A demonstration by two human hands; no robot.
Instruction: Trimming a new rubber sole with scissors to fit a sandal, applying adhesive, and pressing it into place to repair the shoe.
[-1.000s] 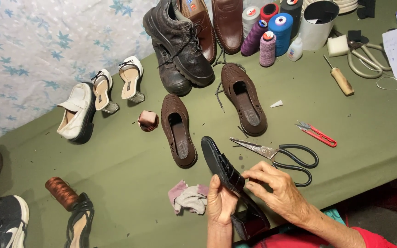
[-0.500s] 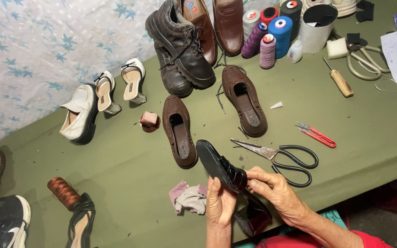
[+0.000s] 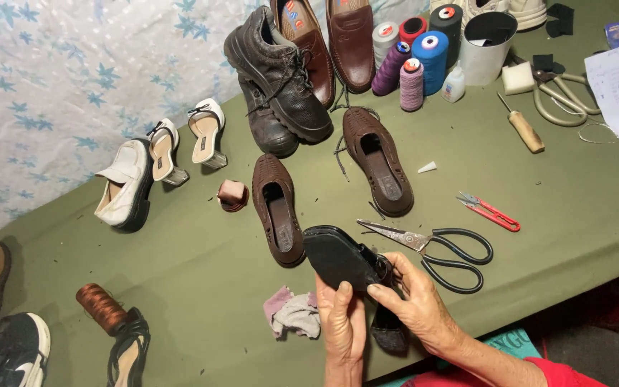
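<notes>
gripping the black shoe (image 3: pixel 342 256) sole-up, my left hand (image 3: pixel 343 322) and right hand (image 3: pixel 413 299) both clasped around it, black scissors (image 3: pixel 438 247) just right.

Bare hands (image 3: pixel 377 315), bare forearms, red sleeve (image 3: pixel 567 374) at right arm

Both hands, left hand (image 3: pixel 343 320) and right hand (image 3: pixel 411 299), grip a black shoe (image 3: pixel 345 259) beside scissors (image 3: pixel 438 247).
</notes>
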